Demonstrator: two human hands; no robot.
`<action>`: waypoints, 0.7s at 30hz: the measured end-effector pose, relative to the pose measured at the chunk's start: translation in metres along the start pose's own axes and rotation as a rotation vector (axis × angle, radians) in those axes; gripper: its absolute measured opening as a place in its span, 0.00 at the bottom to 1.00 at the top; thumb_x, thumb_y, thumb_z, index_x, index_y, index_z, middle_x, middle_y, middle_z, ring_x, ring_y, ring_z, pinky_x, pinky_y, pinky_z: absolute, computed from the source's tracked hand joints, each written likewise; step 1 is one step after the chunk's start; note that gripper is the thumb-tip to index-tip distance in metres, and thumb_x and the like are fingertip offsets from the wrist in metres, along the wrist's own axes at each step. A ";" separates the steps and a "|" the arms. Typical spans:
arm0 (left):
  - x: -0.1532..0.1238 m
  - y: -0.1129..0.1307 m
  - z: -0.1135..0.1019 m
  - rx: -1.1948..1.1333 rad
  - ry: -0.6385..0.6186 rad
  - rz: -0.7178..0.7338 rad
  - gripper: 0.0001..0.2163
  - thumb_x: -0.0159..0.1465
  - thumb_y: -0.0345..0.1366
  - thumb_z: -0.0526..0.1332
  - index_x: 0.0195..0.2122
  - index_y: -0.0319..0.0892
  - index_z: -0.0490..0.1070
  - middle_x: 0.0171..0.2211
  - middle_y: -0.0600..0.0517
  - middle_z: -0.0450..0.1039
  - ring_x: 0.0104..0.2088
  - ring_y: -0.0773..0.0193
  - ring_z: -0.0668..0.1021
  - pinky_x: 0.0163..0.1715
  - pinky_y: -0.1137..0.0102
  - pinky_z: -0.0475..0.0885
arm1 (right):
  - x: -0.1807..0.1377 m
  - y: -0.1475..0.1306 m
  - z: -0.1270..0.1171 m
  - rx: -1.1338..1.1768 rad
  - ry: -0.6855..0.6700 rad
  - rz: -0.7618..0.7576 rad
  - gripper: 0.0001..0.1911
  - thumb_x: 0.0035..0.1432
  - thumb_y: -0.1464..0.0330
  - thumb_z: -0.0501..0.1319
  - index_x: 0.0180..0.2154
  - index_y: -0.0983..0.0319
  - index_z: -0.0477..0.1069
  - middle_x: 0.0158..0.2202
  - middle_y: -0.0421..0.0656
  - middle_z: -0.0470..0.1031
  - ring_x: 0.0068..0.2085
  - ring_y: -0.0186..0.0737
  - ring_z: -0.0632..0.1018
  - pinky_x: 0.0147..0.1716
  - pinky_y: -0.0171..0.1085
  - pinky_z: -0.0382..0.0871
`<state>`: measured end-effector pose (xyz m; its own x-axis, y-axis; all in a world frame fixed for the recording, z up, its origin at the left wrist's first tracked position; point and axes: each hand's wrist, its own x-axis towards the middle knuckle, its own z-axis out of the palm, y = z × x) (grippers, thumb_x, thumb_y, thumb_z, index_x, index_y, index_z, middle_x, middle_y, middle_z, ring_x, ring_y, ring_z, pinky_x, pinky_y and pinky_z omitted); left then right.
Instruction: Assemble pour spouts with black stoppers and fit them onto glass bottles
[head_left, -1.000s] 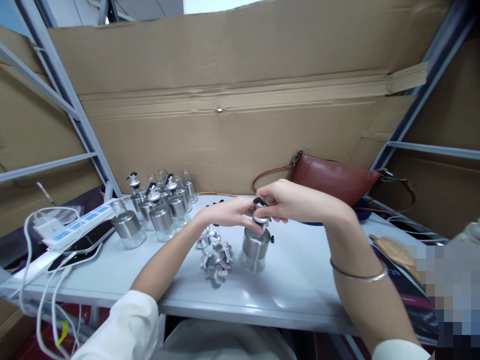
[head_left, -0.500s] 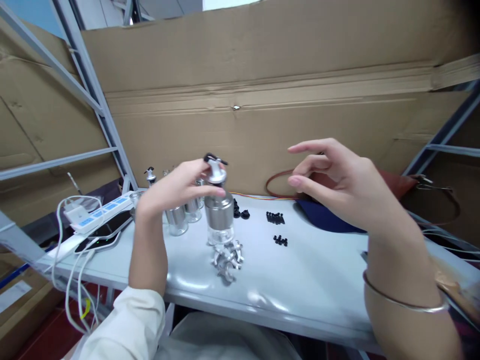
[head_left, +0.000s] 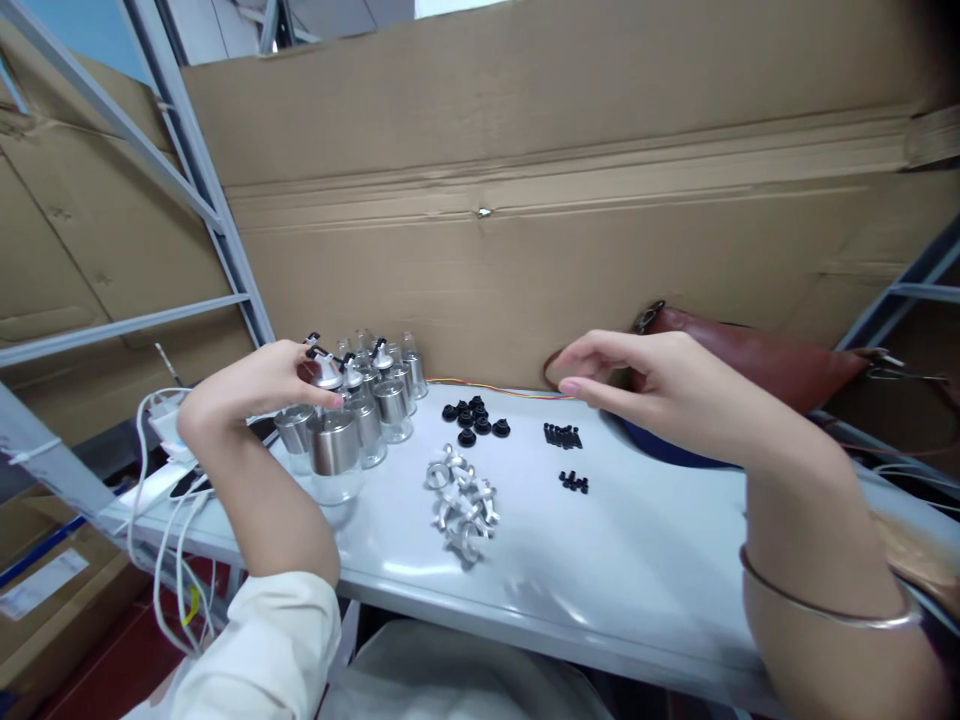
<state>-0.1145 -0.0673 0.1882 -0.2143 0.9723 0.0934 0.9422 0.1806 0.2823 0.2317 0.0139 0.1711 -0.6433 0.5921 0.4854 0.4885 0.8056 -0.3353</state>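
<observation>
My left hand (head_left: 262,378) is closed round the neck of a glass bottle (head_left: 334,455) with a brushed-metal band and a silver and black top. This bottle stands at or just above the table's left side, close in front of several similar bottles (head_left: 392,408); whether its base touches the table I cannot tell. My right hand (head_left: 660,385) is raised over the right side of the table, thumb and fingers apart, with nothing in it. Between the hands lie a pile of silver metal fittings (head_left: 461,505) and several round black caps (head_left: 478,415).
Small black rods (head_left: 562,435) and tiny black pieces (head_left: 574,482) lie right of centre. Behind my right hand are a reddish-brown bag (head_left: 742,355) and a dark blue item (head_left: 675,448). White cables (head_left: 161,540) hang at the left; a cardboard wall (head_left: 525,270) stands behind.
My left hand has carried the bottle from the middle leftwards to the group of bottles, uncovering the black caps and more fittings. My right hand has lowered a little and shifted left.
</observation>
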 end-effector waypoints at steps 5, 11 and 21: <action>0.001 -0.006 -0.004 0.028 0.047 -0.118 0.16 0.46 0.40 0.66 0.34 0.38 0.71 0.26 0.55 0.72 0.30 0.61 0.72 0.28 0.72 0.64 | -0.010 -0.006 -0.008 0.073 -0.162 -0.055 0.18 0.59 0.54 0.56 0.31 0.60 0.73 0.27 0.43 0.76 0.26 0.37 0.73 0.24 0.35 0.65; 0.025 -0.025 0.002 0.019 0.025 -0.079 0.21 0.43 0.40 0.67 0.39 0.40 0.73 0.27 0.55 0.72 0.29 0.63 0.72 0.29 0.73 0.65 | -0.016 -0.005 -0.002 0.063 -0.414 -0.033 0.10 0.58 0.60 0.57 0.33 0.59 0.73 0.30 0.42 0.77 0.28 0.37 0.75 0.26 0.35 0.66; 0.047 -0.041 0.007 -0.105 -0.041 -0.034 0.18 0.38 0.40 0.64 0.32 0.41 0.68 0.31 0.50 0.73 0.32 0.59 0.75 0.29 0.72 0.66 | -0.003 -0.004 0.002 -0.041 -0.501 0.023 0.09 0.59 0.62 0.56 0.33 0.59 0.71 0.30 0.41 0.76 0.29 0.37 0.75 0.27 0.34 0.66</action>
<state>-0.1614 -0.0277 0.1742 -0.2329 0.9715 0.0432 0.9018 0.1991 0.3836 0.2305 0.0085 0.1694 -0.8310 0.5555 0.0272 0.5224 0.7963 -0.3049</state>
